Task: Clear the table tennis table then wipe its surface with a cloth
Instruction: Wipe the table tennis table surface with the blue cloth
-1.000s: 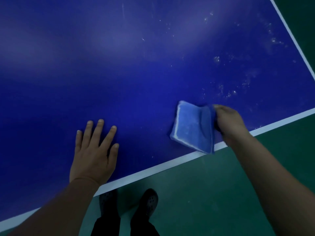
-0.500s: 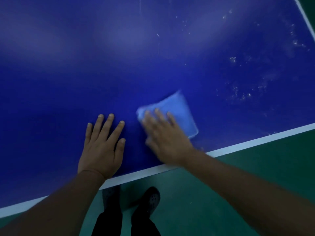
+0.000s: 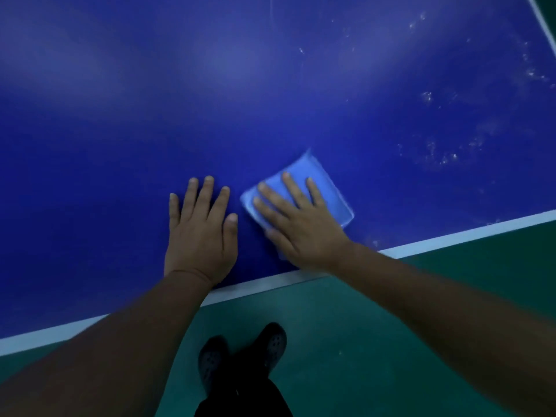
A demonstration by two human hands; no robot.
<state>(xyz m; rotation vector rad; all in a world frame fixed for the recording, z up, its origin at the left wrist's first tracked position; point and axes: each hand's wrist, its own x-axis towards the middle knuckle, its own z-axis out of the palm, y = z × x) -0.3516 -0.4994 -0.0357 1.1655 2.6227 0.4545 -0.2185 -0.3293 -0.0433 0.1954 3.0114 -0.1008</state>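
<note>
The dark blue table tennis table [image 3: 210, 100] fills most of the view, with a white line along its near edge. A folded light blue cloth [image 3: 331, 191] lies flat on it near that edge. My right hand [image 3: 304, 224] presses on the cloth with straight, spread fingers and covers its near left part. My left hand [image 3: 200, 233] rests flat on the bare table just left of the cloth, fingers straight.
Whitish dusty specks [image 3: 442, 155] mark the table surface to the right of the cloth and toward the far right corner. Below the table edge lies green floor [image 3: 391, 341], where my dark shoes [image 3: 240, 353] stand.
My right hand went from gripping the lifted cloth near the table edge to pressing it flat on the table, close to my left hand. My left hand stayed planted.
</note>
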